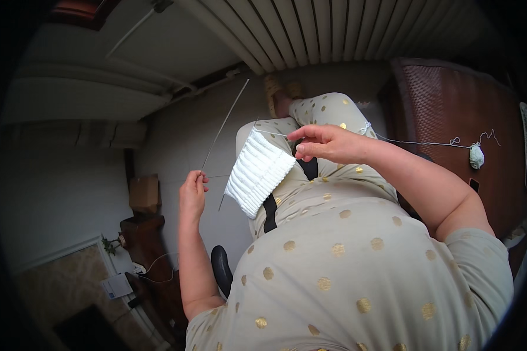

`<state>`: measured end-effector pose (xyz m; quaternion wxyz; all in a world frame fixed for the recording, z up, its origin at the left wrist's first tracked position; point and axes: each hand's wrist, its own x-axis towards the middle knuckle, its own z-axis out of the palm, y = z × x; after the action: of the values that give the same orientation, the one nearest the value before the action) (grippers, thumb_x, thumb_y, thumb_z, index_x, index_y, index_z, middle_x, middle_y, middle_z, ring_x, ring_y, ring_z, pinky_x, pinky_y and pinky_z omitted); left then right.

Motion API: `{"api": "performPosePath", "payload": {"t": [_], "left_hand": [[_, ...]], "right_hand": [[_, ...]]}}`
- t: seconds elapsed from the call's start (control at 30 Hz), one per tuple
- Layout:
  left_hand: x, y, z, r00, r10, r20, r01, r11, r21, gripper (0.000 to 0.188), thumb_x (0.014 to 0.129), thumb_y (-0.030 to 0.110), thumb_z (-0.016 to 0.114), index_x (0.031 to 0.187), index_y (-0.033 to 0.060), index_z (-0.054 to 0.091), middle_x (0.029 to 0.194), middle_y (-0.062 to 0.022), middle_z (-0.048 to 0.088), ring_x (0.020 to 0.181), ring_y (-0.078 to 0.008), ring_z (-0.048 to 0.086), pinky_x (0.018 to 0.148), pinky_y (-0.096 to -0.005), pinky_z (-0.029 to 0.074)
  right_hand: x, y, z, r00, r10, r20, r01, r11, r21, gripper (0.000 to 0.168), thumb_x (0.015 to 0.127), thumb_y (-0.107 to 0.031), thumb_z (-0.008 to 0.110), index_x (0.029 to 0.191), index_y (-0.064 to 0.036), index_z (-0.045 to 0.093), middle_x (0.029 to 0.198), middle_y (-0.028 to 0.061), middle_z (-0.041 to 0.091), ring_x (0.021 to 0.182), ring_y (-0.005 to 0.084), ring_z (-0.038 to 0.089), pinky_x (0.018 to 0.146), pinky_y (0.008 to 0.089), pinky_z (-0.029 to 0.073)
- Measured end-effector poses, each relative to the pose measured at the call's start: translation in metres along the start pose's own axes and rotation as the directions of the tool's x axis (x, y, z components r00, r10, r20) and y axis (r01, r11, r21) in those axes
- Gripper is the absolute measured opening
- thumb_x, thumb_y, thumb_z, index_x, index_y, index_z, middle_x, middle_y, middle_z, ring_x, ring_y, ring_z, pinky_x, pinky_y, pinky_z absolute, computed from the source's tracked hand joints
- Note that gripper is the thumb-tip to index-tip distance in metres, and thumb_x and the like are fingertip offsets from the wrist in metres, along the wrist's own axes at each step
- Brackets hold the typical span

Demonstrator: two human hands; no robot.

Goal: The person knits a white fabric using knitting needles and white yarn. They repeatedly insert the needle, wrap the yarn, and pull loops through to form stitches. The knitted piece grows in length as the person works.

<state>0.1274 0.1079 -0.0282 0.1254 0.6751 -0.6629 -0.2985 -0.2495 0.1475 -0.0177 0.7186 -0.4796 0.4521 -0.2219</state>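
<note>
My left hand (192, 195) grips the lower end of a thin metal knitting needle (225, 125), which points up and away, apart from the knitting. A white ribbed knitted piece (260, 173) lies over my lap, hanging from a second knitting needle (220, 205) along its left edge. Beside the piece's right corner is my right hand (325, 142), index finger stretched out and the other fingers curled. White yarn (270, 132) runs taut from the needle's upper end to this hand. Whether the fingers also touch the fabric corner is unclear.
Beyond my right arm the yarn trails to a small ball (476, 156) on a brown woven-covered seat (456, 101), where a dark phone (474, 185) lies. A radiator (316, 30) stands ahead. Left are a cardboard box (144, 193), a wooden cabinet (147, 245) and a black armrest (221, 270).
</note>
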Motion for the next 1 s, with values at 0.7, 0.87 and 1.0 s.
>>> {"api": "performPosePath", "payload": {"t": [0.7, 0.87, 1.0], "left_hand": [[0.015, -0.085, 0.028, 0.999, 0.024, -0.042, -0.027, 0.997, -0.069, 0.013, 0.097, 0.007, 0.047, 0.097, -0.0007, 0.058, 0.082, -0.0060, 0.064, 0.072, -0.0117, 0.061, 0.068, -0.0264, 0.051], [0.014, -0.079, 0.032, 0.999, -0.037, -0.008, 0.036, 0.998, -0.058, 0.013, 0.096, 0.009, 0.050, 0.096, -0.0006, 0.059, 0.083, -0.0055, 0.064, 0.075, -0.0116, 0.061, 0.070, -0.0259, 0.051], [0.015, -0.086, 0.033, 0.999, -0.055, -0.004, 0.054, 0.998, -0.035, 0.014, 0.096, 0.010, 0.051, 0.096, -0.0003, 0.061, 0.084, -0.0047, 0.064, 0.077, -0.0112, 0.061, 0.072, -0.0252, 0.050]], "right_hand": [[-0.004, -0.004, -0.001, 0.999, 0.037, -0.018, -0.038, 0.998, -0.053, 0.044, 0.098, -0.035, 0.050, 0.129, -0.004, 0.051, 0.105, 0.0033, 0.061, 0.099, 0.0116, 0.055, 0.093, 0.0283, 0.043], [-0.003, -0.002, -0.003, 0.999, 0.035, -0.009, -0.035, 0.999, -0.042, 0.045, 0.098, -0.035, 0.051, 0.131, -0.005, 0.050, 0.108, 0.0041, 0.062, 0.099, 0.0113, 0.055, 0.092, 0.0281, 0.044], [-0.002, -0.002, -0.003, 0.999, 0.038, -0.002, -0.038, 0.998, -0.041, 0.045, 0.098, -0.035, 0.051, 0.131, -0.004, 0.050, 0.108, 0.0047, 0.062, 0.099, 0.0115, 0.055, 0.093, 0.0283, 0.044]]}}
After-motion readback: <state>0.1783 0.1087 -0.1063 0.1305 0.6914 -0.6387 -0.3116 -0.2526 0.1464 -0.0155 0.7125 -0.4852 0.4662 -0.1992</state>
